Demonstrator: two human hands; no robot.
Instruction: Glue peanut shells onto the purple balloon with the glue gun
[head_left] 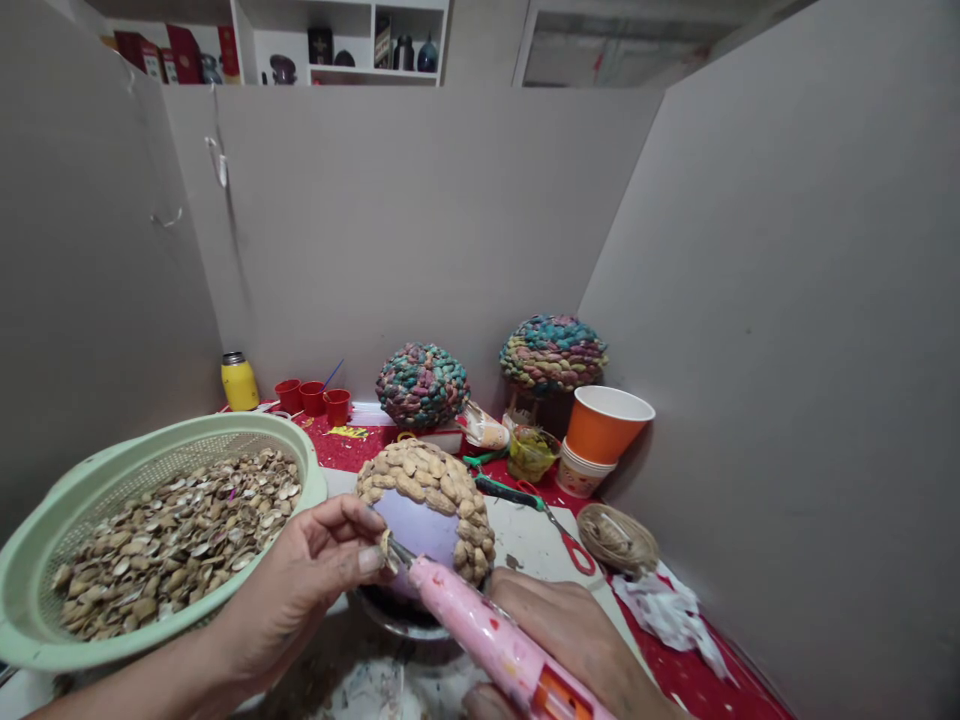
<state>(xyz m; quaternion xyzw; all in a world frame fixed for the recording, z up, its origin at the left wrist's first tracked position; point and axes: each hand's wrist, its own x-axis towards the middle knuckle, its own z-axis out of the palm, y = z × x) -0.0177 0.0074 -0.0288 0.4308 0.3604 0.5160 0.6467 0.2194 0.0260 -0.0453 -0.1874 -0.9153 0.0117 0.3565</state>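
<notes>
One pink glue gun (480,625) lies nearest, gripped in the right hand (562,630), its nozzle at the single shell half (388,548) that the left hand pinches between thumb and fingers. Of the two hands, the left hand (315,550) is just beside one green colander (22,560) at the counter's (675,668) left side, holding shell halves (187,540) too many to count. Behind it, toward the far edge, stand one yellow bottle (239,384) and three red cups (313,398). At the middle of the near edge, one ball (427,475), partly covered in peanut shells with a lilac patch bare, sits in one bowl (412,630). Two multicoloured shell-covered forms (422,385) are at the far edge, the second toward the far right corner. Nearby are one yellowish bowl (532,455) and one orange bucket (596,430) above stacked paper cups (577,475), their number unclear. Along the right edge come one pair of red-handled scissors (576,555), one twine coil (619,540) and crumpled white tissue (679,615).
</notes>
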